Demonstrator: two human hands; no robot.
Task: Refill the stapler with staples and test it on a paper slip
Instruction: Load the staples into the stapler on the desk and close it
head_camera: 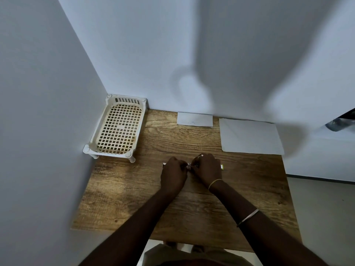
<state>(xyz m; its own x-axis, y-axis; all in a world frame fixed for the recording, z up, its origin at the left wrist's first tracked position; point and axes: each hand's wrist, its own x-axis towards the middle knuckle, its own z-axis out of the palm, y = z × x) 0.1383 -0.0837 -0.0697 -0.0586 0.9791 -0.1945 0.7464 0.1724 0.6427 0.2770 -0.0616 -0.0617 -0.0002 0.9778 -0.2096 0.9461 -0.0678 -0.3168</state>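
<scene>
Both hands meet over the middle of the wooden table. My left hand and my right hand close together around a small stapler, of which only a metal strip between the fingers and a green-tipped end at the right show. Most of the stapler is hidden under the hands, and I cannot make out loose staples. A small white paper slip lies flat at the table's back edge against the wall.
A cream plastic mesh tray on short legs stands in the back left corner. A larger white sheet lies at the back right. Walls close the left and far sides; the right table edge drops to the floor.
</scene>
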